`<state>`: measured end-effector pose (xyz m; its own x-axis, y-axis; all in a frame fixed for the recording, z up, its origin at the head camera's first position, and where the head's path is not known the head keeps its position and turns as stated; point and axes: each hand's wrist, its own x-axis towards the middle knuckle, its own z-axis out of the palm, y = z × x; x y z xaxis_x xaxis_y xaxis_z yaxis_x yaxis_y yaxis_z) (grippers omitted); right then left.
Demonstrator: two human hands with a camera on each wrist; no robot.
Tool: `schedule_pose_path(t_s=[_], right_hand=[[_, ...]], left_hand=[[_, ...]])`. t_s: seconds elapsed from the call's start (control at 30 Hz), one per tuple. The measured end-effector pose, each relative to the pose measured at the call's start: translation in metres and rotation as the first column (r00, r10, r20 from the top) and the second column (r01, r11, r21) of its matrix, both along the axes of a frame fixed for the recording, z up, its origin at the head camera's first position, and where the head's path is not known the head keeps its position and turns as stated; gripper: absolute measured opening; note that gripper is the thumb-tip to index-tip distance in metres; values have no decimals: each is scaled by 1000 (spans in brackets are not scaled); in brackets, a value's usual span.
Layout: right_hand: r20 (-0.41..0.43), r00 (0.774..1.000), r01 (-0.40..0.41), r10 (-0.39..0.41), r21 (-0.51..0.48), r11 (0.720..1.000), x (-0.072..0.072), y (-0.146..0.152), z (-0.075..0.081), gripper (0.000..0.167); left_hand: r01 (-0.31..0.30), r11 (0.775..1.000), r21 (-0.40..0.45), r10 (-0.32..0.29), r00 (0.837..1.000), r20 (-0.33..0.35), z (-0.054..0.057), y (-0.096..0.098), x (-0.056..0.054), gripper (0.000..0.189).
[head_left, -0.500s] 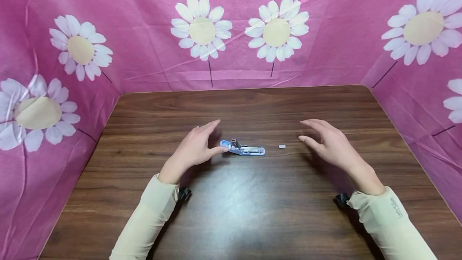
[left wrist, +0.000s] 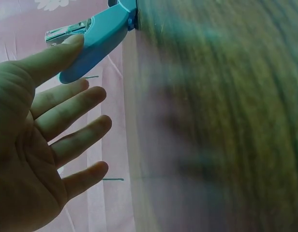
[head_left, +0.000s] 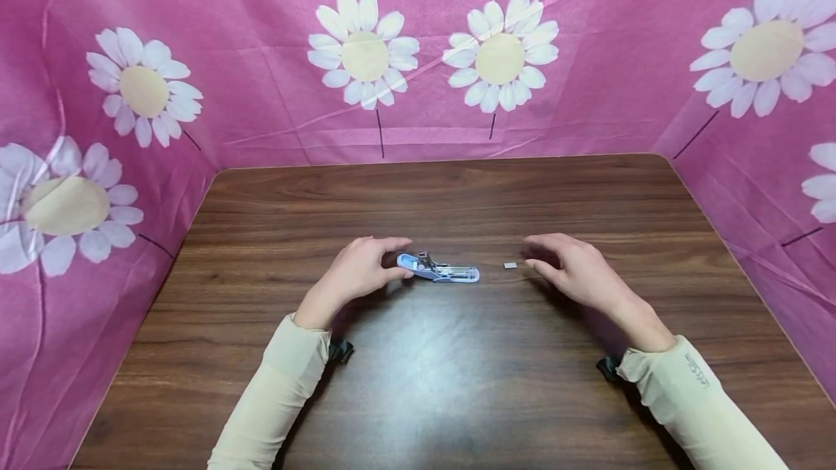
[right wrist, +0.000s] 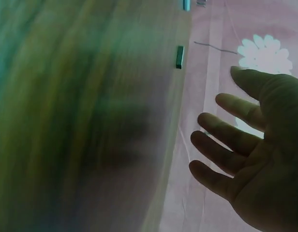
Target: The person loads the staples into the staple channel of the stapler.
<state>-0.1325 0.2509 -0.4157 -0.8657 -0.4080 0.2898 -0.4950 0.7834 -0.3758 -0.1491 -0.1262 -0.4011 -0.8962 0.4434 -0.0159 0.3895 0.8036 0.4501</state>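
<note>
A light blue stapler (head_left: 457, 274) lies opened out on the wooden table, its metal magazine showing. My left hand (head_left: 359, 267) is at the stapler's left end, thumb and fingers spread around it; in the left wrist view the thumb overlaps the blue body (left wrist: 103, 36) while the other fingers stand apart and fairly straight. To the right of the stapler lies a small grey strip of staples (head_left: 510, 265). My right hand (head_left: 578, 270) hovers just right of that strip with relaxed fingers, holding nothing. In the right wrist view the strip (right wrist: 180, 57) appears beyond the fingertips.
The brown wooden table (head_left: 418, 383) fills the area under both arms. A pink cloth (head_left: 261, 56) printed with white daisies stands around its back and sides. Dark straps (head_left: 341, 351) sit at both wrists.
My right hand has moved left, closer to the staple strip. The left hand's fingers have come down and forward toward the stapler's end. Stapler and strip lie where they were.
</note>
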Motion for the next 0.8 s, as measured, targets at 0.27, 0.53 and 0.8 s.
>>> schedule_pose_path(t_s=[0.27,0.53,0.8], right_hand=[[104,994,-21,17,42,999,-3,-6,0,32],[128,992,-34,25,67,997,-3,-9,-1,29],[125,991,-57,46,86,995,-8,-12,-4,28]], left_hand=[[17,1000,11,-17,1000,-10,-1,1,0,44],[16,1000,6,-16,1000,-11,0,3,2,34],[13,1000,5,-13,1000,-22,1,3,2,31]])
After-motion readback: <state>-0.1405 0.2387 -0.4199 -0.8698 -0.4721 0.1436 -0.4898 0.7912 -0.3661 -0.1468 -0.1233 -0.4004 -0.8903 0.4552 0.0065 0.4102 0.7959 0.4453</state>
